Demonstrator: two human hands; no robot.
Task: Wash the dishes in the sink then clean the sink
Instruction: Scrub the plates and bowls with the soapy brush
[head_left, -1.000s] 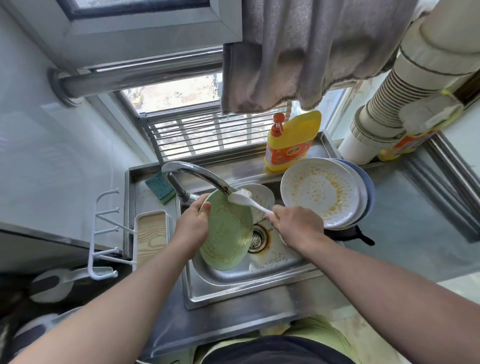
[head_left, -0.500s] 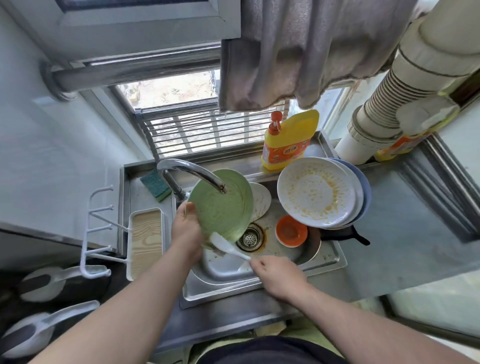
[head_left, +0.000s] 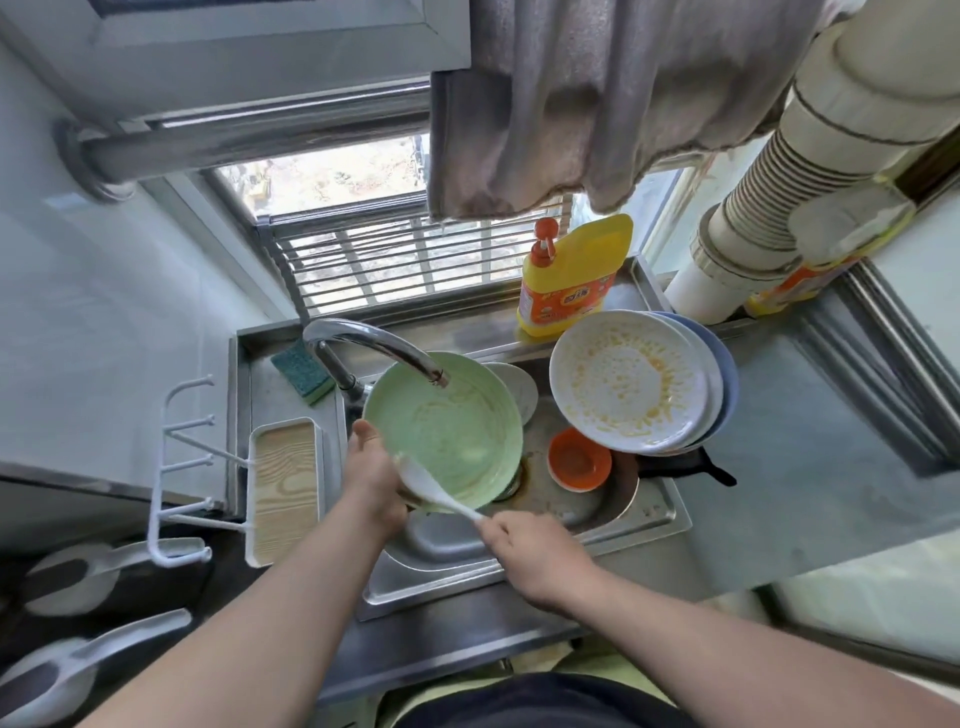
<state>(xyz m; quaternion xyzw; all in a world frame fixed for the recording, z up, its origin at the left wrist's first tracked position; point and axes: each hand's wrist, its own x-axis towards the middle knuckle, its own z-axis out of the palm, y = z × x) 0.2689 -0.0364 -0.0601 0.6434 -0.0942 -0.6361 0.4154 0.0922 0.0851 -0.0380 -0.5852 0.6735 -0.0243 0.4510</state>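
Note:
My left hand (head_left: 373, 475) grips the near-left rim of a pale green plate (head_left: 447, 421), held tilted over the steel sink (head_left: 654, 525) with its soiled face up under the faucet (head_left: 379, 345). My right hand (head_left: 530, 545) holds the handle of a white spoon (head_left: 431, 486) whose bowl lies on the plate's near edge. A small orange bowl (head_left: 579, 460) sits in the basin. A stained white plate (head_left: 628, 379) leans on a stack of plates at the sink's right. Another white dish (head_left: 519, 389) stands behind the green plate.
A yellow detergent bottle (head_left: 571, 275) stands on the back ledge. A green sponge (head_left: 304, 371) lies left of the faucet. A wood-patterned tray (head_left: 283, 488) and white hook rack (head_left: 182, 467) sit left of the sink. A black pan handle (head_left: 696, 467) juts right. A grey towel (head_left: 597, 98) hangs overhead.
The green plate has turned from its back side to its soiled face up under the faucet. My right hand with the spoon drew back from the plate's top to its near edge.

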